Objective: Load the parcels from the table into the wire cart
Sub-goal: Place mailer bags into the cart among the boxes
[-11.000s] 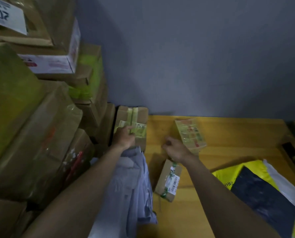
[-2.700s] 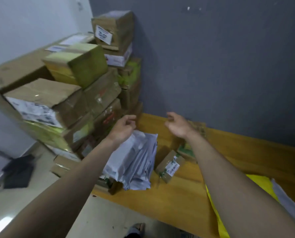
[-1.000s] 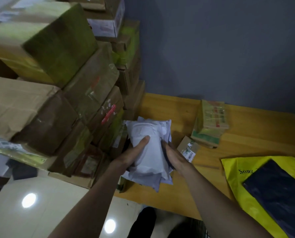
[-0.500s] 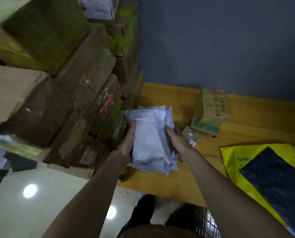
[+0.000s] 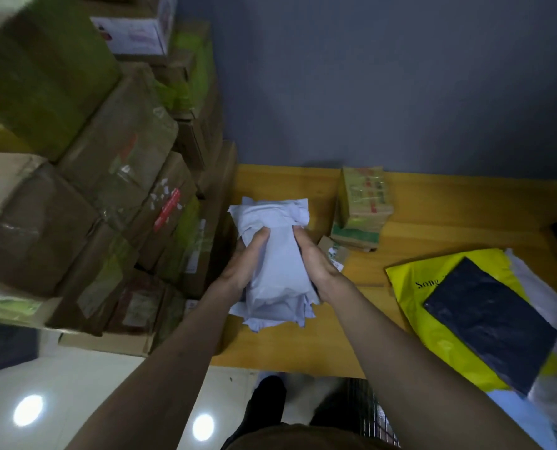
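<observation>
Both hands — left hand (image 5: 241, 271), right hand (image 5: 316, 264) — clamping white mailer bundle (image 5: 275, 254) from each side, keeping loose stack together | bundle above surface (image 5: 303, 349) front edge | wire cart (image 5: 365, 414) below, near.

white poly mailers (image 5: 275, 254), yellow mailer bag (image 5: 433, 306) showing black lettering, black mailer (image 5: 488, 326), brown cartons (image 5: 114, 164) wearing green tape, table (image 5: 449, 209) looking orange-yellow

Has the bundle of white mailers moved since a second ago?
Yes. The white mailers, gripped by left hand and right hand, sit nearer the table's front edge.
</observation>
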